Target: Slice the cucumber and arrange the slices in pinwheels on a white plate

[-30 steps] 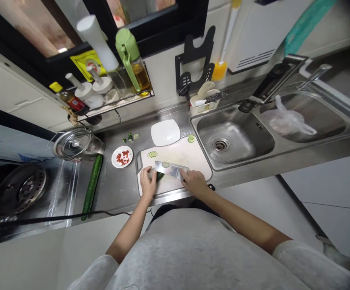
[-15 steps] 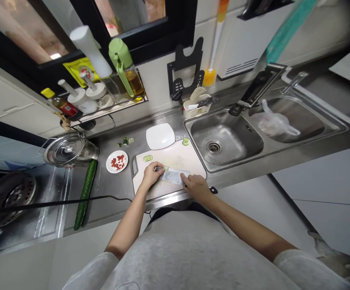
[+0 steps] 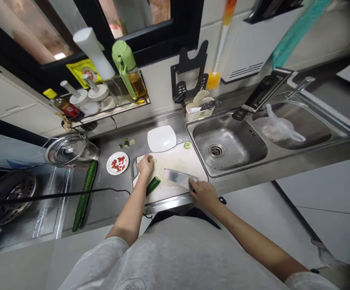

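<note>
Our right grip [image 3: 205, 194] clamps the knife [image 3: 177, 177]. Cut cucumber [image 3: 153, 185] lies outside our left grip [image 3: 145, 166], whose closure we can't tell.

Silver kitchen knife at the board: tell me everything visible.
The silver kitchen knife has a broad, shiny, metal-looking blade and a black handle, mostly hidden in the person's bare right hand; only the handle's end shows past the hand. The blade slants over the white rectangular cutting board, its free end toward the picture's left, apart from the dark green cut cucumber piece. Whether it touches the board can't be told.
</note>
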Tool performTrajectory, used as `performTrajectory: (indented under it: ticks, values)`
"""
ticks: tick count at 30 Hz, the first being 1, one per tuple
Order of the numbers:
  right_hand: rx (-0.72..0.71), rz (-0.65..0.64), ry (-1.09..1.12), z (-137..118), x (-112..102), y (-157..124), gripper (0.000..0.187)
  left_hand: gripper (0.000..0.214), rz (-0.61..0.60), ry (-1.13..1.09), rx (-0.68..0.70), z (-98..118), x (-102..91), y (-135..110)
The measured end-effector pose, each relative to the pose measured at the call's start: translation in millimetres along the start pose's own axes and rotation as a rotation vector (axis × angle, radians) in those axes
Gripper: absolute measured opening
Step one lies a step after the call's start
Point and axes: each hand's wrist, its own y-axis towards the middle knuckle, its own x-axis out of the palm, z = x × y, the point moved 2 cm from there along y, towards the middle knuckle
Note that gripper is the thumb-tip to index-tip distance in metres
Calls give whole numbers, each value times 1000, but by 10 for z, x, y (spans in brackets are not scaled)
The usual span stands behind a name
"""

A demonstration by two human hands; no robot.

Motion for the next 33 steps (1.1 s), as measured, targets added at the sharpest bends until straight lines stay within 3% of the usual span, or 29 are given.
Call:
performTrajectory:
  ticks: [7, 12, 17, 23, 33]
  values:
    - [9, 30, 45, -9, 20, 2, 42, 14, 86, 180, 77, 10, -23, 32]
    - [72, -34, 135, -60, -44, 31, 36, 21, 141, 62, 71, -91, -128, -19]
    - [89, -176, 208, -202, -126, 105, 38, 25, 242, -179, 228, -284, -196, -465]
    - [-60, -228, 182, -515, -159, 136, 36, 18, 236, -211, 530, -437, -14, -1125]
    - [-123, -264, 123, -759, -136, 163, 31, 16, 299, -154, 596, -513, 125, -1153]
